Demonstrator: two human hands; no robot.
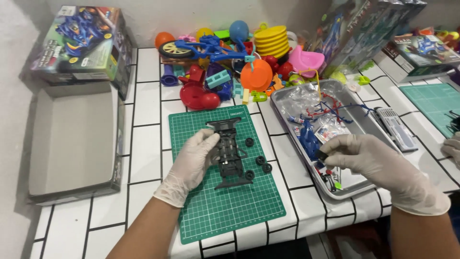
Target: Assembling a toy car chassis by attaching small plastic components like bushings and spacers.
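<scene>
Chassis (230, 153) of a black toy car lies lengthwise on the green cutting mat (225, 206), near the mat's middle, with small black wheels (263, 160) loose on the mat just to its right. The left hand (191, 165), in a pale glove, rests on the mat with its fingers closed around the chassis's left side. The right hand (369, 160), gloved too, hangs over the near end of the metal tray (287, 98) and pinches a small black part (322, 155) between thumb and forefinger. In the tray lie a blue car body piece (309, 139), clear plastic bags and red and blue part frames. Mat and tray both sit on the white tiled desk (143, 158), the tray just right of the mat. An open grey box lid (72, 139) lies at the left, with a printed toy box (84, 43) behind it. A heap of colourful plastic toys (230, 62) fills the back of the desk. At the far right edge another gloved hand (453, 146) shows beside a second green mat (431, 103)
</scene>
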